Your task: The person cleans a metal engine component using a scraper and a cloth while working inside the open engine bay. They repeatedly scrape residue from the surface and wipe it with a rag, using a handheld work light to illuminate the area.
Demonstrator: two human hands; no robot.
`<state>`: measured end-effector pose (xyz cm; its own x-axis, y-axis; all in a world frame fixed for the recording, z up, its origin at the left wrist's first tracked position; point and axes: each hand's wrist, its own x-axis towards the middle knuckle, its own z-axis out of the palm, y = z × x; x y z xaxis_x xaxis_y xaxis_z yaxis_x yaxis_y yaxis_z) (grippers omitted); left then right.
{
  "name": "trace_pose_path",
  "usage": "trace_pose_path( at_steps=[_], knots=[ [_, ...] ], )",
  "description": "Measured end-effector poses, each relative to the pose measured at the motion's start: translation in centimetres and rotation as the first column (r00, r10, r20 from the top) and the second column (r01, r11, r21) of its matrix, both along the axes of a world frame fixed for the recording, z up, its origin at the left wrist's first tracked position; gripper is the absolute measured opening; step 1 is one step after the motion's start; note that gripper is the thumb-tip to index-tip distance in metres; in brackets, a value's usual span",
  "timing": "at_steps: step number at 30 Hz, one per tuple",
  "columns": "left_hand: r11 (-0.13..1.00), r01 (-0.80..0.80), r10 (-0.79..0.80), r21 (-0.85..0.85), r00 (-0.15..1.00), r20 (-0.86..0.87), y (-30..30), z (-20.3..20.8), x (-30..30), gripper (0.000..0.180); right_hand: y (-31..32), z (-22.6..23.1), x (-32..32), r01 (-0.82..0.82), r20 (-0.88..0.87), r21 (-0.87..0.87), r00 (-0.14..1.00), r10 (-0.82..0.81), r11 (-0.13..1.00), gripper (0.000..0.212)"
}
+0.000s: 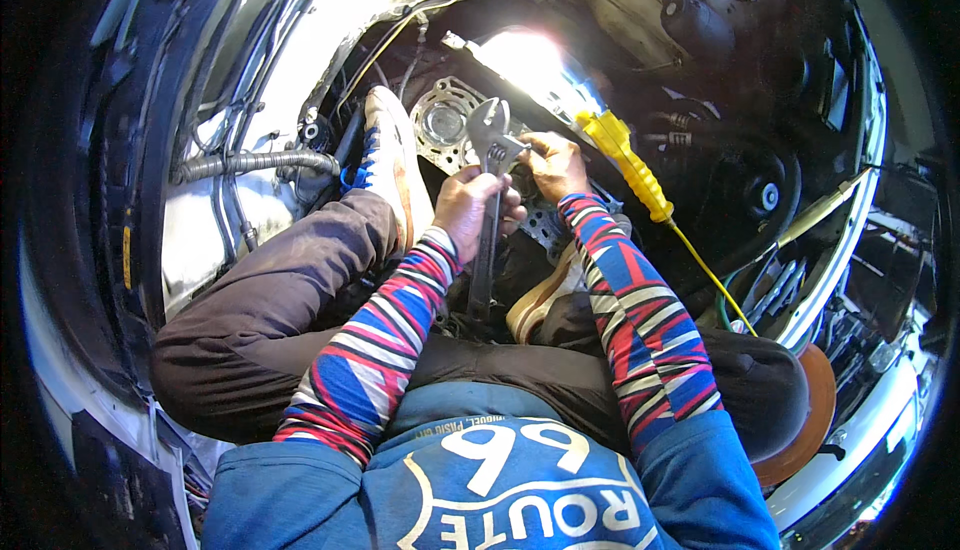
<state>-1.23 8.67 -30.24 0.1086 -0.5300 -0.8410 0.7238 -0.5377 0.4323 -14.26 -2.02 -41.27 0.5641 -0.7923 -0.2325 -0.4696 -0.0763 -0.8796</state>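
In the middle of the head view my left hand (466, 212) is closed around the handle of a large steel adjustable wrench (483, 260). The wrench stands nearly upright in the picture, its head pointing away from me and its handle running down between my legs. Beside the wrench head, my right hand (556, 166) is closed in a pinch, fingertips at the jaw side. A small metallic piece shows at those fingertips, too small to name. Just beyond and left of the wrench head lies an engine block (430, 108) with a round bore.
I sit inside an engine bay. A lit work lamp with a yellow handle (628, 162) lies to the right, its yellow cord running toward me. My shoe (396, 155) rests left of the block. A corrugated hose (262, 162) and wiring line the left side; a brown disc (812, 418) lies lower right.
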Motion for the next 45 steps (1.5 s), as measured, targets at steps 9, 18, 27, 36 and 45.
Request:
trace_pose_path(
  at_steps=[9,18,27,36,45],
  knots=[
    [0.972,0.133,-0.165,0.195,0.973,0.161,-1.9,-3.1,2.7,0.045,-2.0,-0.1,-0.3,-0.195,0.007,0.037,0.981,0.194,0.980,0.023],
    [0.939,0.221,-0.269,0.265,0.950,0.160,-5.5,-2.8,4.4,0.045,-2.2,-1.4,-0.5,-0.248,-0.081,0.014,0.965,0.248,0.969,0.033],
    [0.980,0.196,-0.192,0.039,0.869,0.457,-0.2,12.9,3.7,0.020,0.7,1.4,-0.3,-0.140,-0.257,-0.050,0.959,0.123,0.989,0.079],
    [0.961,0.207,-0.046,-0.182,0.771,0.635,0.0,28.4,8.6,0.044,3.1,34.9,-5.3,-0.442,-0.266,-0.183,0.882,0.389,0.878,0.030],
    [0.804,0.401,-0.155,0.438,-0.571,0.806,-0.8,30.3,13.9,0.043,27.0,27.8,-28.1,0.540,-0.577,-0.210,0.604,-0.549,0.815,0.049]
  ],
)
